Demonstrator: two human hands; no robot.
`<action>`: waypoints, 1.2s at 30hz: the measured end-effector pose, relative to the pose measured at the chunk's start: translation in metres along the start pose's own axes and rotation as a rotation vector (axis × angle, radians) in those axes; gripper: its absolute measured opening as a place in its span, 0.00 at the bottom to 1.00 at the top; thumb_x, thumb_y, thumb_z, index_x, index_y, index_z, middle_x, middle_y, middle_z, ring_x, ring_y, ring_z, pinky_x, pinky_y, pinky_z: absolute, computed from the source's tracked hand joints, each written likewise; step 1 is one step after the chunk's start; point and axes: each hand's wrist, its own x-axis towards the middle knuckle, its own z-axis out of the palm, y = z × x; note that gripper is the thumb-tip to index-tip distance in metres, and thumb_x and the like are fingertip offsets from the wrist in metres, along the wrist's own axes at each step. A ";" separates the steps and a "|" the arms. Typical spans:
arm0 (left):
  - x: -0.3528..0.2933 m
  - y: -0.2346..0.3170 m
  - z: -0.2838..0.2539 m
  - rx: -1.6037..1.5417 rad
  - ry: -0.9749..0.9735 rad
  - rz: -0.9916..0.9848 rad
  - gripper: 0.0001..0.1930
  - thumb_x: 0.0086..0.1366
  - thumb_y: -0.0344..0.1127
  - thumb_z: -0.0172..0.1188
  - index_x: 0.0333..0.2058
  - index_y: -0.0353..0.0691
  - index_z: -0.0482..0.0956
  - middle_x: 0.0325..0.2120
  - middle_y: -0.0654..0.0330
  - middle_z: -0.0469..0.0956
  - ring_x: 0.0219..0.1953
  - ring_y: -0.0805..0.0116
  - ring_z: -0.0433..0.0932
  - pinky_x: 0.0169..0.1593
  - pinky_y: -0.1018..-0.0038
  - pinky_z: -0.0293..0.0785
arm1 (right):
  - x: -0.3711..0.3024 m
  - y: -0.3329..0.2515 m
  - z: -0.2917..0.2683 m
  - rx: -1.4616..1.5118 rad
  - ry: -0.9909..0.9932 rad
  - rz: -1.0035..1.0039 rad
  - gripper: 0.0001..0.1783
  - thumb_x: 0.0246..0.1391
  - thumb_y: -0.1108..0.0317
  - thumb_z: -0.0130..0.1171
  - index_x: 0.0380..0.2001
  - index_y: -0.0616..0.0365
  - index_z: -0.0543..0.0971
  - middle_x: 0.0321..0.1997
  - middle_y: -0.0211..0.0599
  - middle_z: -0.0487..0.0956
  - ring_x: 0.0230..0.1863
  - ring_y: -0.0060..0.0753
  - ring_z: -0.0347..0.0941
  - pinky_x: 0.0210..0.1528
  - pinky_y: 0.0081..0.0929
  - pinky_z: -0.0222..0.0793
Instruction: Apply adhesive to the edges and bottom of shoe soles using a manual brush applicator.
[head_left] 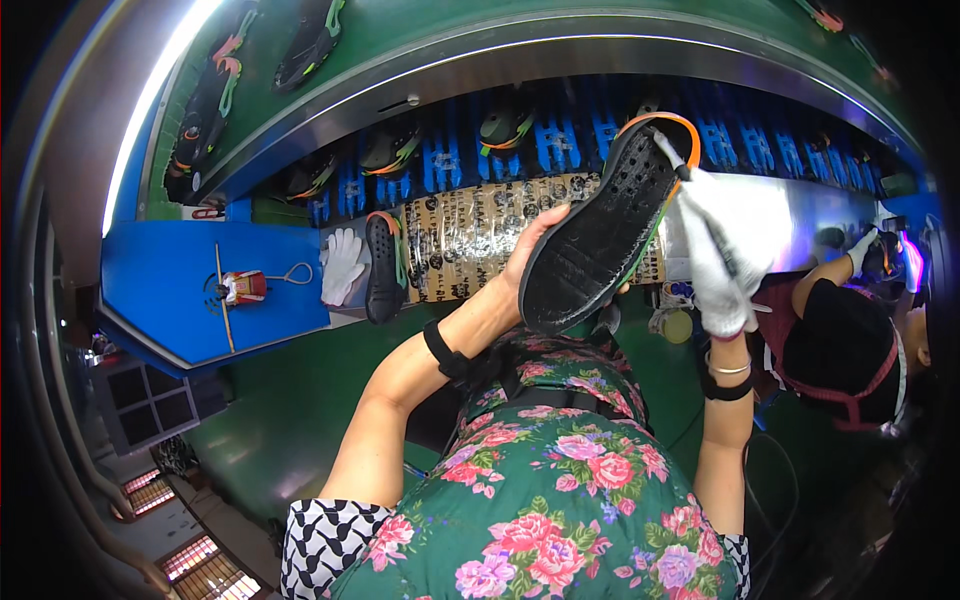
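My bare left hand point(535, 240) grips a large black shoe sole point(585, 245) by its left edge, tilted above the bench. An orange and green rim runs along the sole's far end and right side. Small holes pattern its far part, and its near part looks shiny. My right hand point(720, 245), in a white glove, is closed round the dark handle of a brush point(673, 155). The brush's pale tip lies over the sole's far end, by the orange rim; whether it touches cannot be made out.
A second black sole point(383, 265) and a white glove point(343, 265) lie left of patterned brown paper point(455, 235). Blue racks point(440, 165) with several shoes line the back, under a green conveyor point(420, 45). A co-worker point(845, 335) works at the right.
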 end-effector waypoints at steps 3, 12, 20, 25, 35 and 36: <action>0.000 0.015 -0.009 -0.091 0.068 0.049 0.37 0.69 0.62 0.49 0.66 0.40 0.70 0.57 0.43 0.77 0.52 0.40 0.81 0.52 0.38 0.79 | -0.016 -0.029 0.012 -0.100 -0.061 -0.200 0.16 0.46 0.81 0.72 0.40 0.57 0.87 0.42 0.41 0.87 0.42 0.39 0.84 0.49 0.33 0.78; 0.000 0.053 -0.006 0.004 0.002 0.104 0.41 0.66 0.61 0.53 0.67 0.33 0.67 0.60 0.38 0.73 0.56 0.34 0.78 0.59 0.41 0.75 | -0.051 -0.048 0.022 0.652 -0.314 0.347 0.09 0.46 0.78 0.74 0.34 0.60 0.88 0.38 0.43 0.87 0.41 0.34 0.84 0.46 0.31 0.79; -0.009 0.065 0.038 0.364 -0.242 0.263 0.60 0.57 0.75 0.62 0.73 0.34 0.52 0.66 0.30 0.62 0.58 0.33 0.75 0.56 0.42 0.79 | -0.080 -0.013 -0.003 1.278 -0.118 0.764 0.12 0.44 0.84 0.67 0.36 0.69 0.86 0.40 0.54 0.85 0.33 0.33 0.81 0.33 0.24 0.77; 0.002 0.133 0.098 0.575 -0.537 0.347 0.69 0.50 0.76 0.67 0.73 0.30 0.43 0.68 0.28 0.50 0.56 0.28 0.74 0.48 0.47 0.86 | -0.094 0.006 -0.009 1.190 0.134 0.933 0.13 0.49 0.84 0.62 0.40 0.70 0.84 0.43 0.50 0.85 0.33 0.29 0.79 0.39 0.21 0.76; 0.071 0.212 0.111 -0.074 -0.103 0.817 0.62 0.64 0.81 0.38 0.74 0.31 0.29 0.75 0.36 0.39 0.76 0.34 0.44 0.75 0.42 0.49 | -0.112 0.022 0.018 1.041 0.043 0.943 0.12 0.54 0.79 0.66 0.43 0.65 0.87 0.38 0.36 0.87 0.33 0.21 0.78 0.37 0.19 0.73; 0.072 0.191 0.110 -0.040 -0.121 0.823 0.61 0.65 0.79 0.40 0.74 0.31 0.31 0.74 0.36 0.42 0.76 0.36 0.45 0.75 0.43 0.50 | -0.114 0.026 0.017 1.042 0.051 0.945 0.12 0.54 0.78 0.66 0.43 0.65 0.86 0.38 0.36 0.87 0.33 0.21 0.78 0.37 0.19 0.73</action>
